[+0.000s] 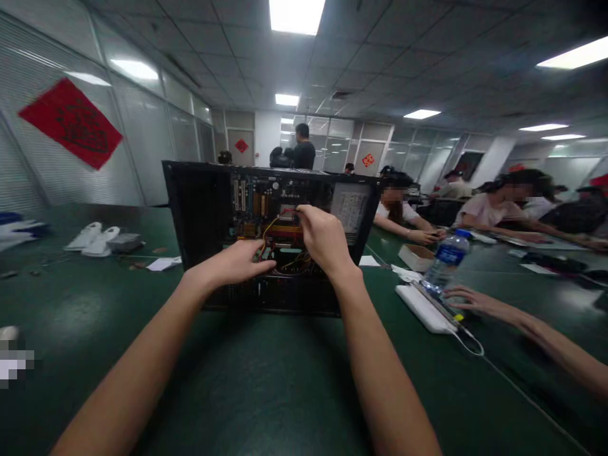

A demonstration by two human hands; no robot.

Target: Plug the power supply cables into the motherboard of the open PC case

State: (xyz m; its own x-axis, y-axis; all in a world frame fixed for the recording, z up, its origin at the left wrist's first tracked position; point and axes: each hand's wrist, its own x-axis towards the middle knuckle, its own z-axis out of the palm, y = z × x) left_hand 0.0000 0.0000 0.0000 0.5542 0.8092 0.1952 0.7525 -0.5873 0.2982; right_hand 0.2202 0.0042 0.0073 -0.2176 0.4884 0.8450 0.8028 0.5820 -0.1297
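An open black computer case stands on its edge in front of me, its inside facing me. My right hand reaches into it, fingers pinched on the end of a thin red and yellow cable by the motherboard. That cable runs down and left to my left hand. There the thumb stretches out to the right, apart from the forefinger; the other fingers are partly hidden. Below the hands hang more loose wires. A silver power supply with a label sits at the case's upper right.
On the green table, a water bottle, a white power bank with a cable and a small box stand right. Another person's hand rests near them. White plastic bags and paper lie left.
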